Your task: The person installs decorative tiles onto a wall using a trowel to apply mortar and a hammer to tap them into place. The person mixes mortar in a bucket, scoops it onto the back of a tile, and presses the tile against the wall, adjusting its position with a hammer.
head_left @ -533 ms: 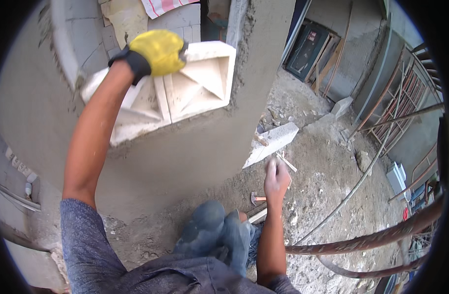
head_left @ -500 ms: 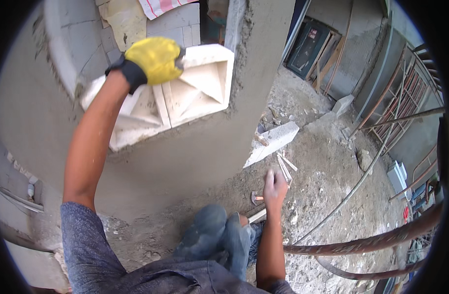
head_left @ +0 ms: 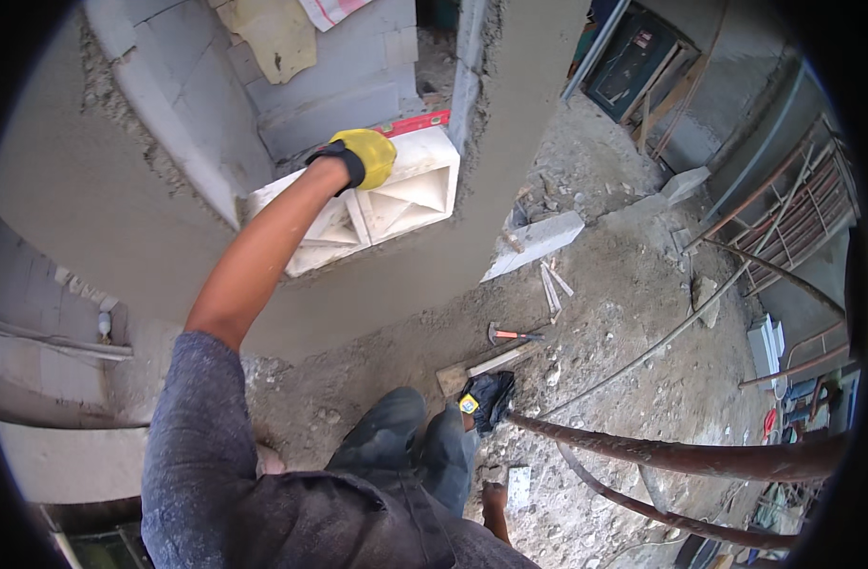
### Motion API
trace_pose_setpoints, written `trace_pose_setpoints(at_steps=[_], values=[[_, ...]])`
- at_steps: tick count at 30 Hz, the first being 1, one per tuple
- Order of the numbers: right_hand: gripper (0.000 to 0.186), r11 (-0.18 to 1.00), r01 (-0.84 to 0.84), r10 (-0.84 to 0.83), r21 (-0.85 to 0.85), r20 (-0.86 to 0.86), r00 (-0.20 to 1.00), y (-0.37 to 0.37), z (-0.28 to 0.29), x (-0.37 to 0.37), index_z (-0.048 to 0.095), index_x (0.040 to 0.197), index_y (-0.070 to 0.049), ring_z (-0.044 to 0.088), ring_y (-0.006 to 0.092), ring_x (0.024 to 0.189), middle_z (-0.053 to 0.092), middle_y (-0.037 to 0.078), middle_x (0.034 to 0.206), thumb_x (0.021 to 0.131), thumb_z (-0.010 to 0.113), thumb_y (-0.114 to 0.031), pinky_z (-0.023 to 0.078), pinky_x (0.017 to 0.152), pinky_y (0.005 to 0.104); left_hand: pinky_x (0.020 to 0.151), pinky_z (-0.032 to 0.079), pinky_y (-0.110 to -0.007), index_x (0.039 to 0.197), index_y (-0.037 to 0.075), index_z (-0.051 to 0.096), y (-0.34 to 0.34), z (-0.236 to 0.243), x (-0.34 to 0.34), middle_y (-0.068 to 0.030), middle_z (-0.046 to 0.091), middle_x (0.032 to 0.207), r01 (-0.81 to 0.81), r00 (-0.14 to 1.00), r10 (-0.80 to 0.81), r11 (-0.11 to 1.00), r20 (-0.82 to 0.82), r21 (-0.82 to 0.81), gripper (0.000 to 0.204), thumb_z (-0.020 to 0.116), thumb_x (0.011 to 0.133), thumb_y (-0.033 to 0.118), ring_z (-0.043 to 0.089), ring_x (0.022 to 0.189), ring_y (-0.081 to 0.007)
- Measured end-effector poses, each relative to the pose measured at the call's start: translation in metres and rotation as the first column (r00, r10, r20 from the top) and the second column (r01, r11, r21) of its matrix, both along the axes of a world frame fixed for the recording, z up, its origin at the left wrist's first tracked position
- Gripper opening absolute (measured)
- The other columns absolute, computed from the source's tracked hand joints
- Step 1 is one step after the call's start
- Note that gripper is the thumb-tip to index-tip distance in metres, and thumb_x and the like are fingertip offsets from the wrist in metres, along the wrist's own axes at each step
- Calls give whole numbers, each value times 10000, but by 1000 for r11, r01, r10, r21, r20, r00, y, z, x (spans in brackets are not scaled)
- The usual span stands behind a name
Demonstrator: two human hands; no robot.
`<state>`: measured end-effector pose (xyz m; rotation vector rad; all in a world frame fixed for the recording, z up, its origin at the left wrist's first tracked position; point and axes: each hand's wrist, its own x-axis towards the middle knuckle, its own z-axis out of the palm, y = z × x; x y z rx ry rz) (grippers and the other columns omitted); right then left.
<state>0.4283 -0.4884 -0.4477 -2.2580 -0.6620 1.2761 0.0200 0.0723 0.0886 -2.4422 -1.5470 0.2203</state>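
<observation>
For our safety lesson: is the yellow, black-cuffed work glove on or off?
On: the yellow, black-cuffed work glove covers the left hand at the white hollow blocks, its cuff meeting the bare forearm.

At my eleven o'clock I have two white blocks (head_left: 369, 216), upright and touching side by side, slanted ribs in their open hollows. A red level (head_left: 422, 123) runs along their far top edge, its right end pointing between two and three o'clock.
</observation>
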Motion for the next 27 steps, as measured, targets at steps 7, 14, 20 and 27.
trace_pose_setpoints(at_steps=[7, 14, 20, 27], values=[[141, 941, 309, -335, -141, -239, 911, -80, 181, -17, 614, 856, 33, 613, 246, 549, 611, 123, 650, 854, 558, -96, 500, 494, 399, 840, 546, -441, 1021, 46, 747, 20, 14, 6, -213, 698, 1072, -131, 990, 104, 921, -91, -366, 319, 537, 805, 149, 684, 1002, -364], [144, 556, -820, 746, -136, 516, 420, -120, 167, 29, 641, 720, -12, 658, 332, 680, 647, 176, 695, 759, 622, -149, 529, 653, 461, 889, 532, -426, 1095, 57, 727, 33, 47, 20, -199, 681, 1157, -158, 987, 125, 886, -105, -436, 355, 523, 826, 168, 673, 1067, -335], [218, 807, -499, 374, 315, 380, 846, 196, 388, -50, 695, 986, -16, 626, 430, 827, 656, 209, 847, 952, 562, -185, 499, 752, 469, 797, 516, -459, 984, 52, 718, 44, 34, -12, -199, 702, 994, -7, 998, 40, 853, 53, -522, 320, 544, 854, 287, 667, 905, -393], [481, 159, -865, 500, 475, 717, 486, 499, 537, -228, 523, 1336, -53, 578, 392, 1124, 506, 167, 1391, 857, 569, -48, 507, 921, 447, 802, 520, -451, 1079, 103, 708, 64, 34, -49, -186, 703, 1040, 143, 968, 27, 756, 248, -638, 315, 577, 828, 240, 663, 940, -370]])
